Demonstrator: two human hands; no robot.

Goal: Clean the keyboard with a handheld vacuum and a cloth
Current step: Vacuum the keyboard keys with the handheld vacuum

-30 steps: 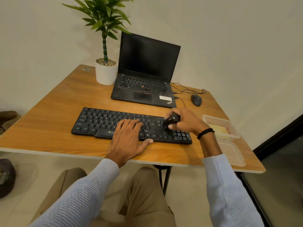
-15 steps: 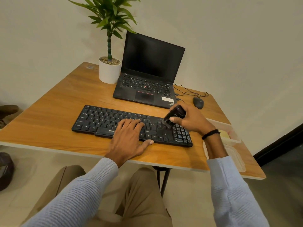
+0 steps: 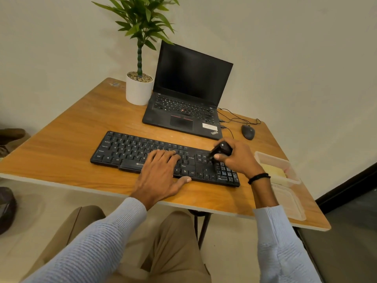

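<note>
Keyboard (image 3: 163, 158) | left hand (image 3: 161, 176) flat on it – right hand (image 3: 236, 158) grips vacuum (image 3: 221, 150)

This looks like a small office or home desk corner, set against a plain off-white wall (image 3: 285, 48). A wood-grain desk with a pale edge (image 3: 71, 139) carries an open black laptop with a dark screen (image 3: 189, 94), a flat black full-size keyboard (image 3: 130, 150), a black wired computer mouse (image 3: 248, 132) with thin black cables (image 3: 234, 117) trailing from it, and a green leafy plant in a white cylindrical pot (image 3: 139, 86). Clear plastic containers (image 3: 285, 180) sit at the desk's right edge, and the floor below is plain and pale.
</note>
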